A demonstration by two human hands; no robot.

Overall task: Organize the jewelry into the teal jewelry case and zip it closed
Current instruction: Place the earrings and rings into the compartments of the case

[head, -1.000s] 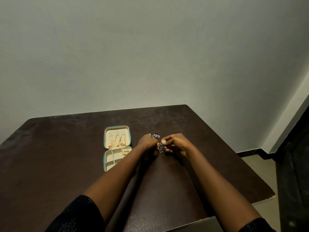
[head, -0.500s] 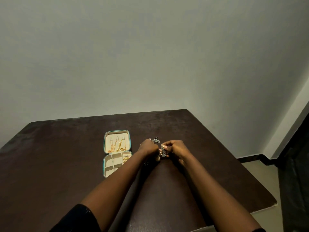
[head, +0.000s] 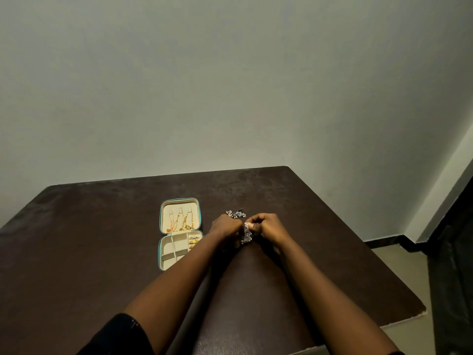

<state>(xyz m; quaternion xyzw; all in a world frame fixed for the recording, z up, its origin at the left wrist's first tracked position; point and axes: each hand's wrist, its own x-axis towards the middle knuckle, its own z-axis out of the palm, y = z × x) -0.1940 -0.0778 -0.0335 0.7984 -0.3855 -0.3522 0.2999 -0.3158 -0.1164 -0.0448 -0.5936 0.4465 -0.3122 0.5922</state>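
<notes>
A person's left hand (head: 226,225) and right hand (head: 268,226) are clamping their grip on a silvery piece (head: 246,235) beside the open teal jewelry case (head: 179,200), already holding gold chains (head: 181,222); 1 sparkly piece (head: 236,214) is lying loose.

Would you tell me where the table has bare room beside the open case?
Bare table runs left of the teal case to the edge, behind it toward the wall, and right of the right hand. Crowded: the gap between case and left hand, and both hands gripping silver jewelry, another silver piece just behind.

Plain home room: dark table (head: 281,201), bare wall (head: 230,85).
</notes>
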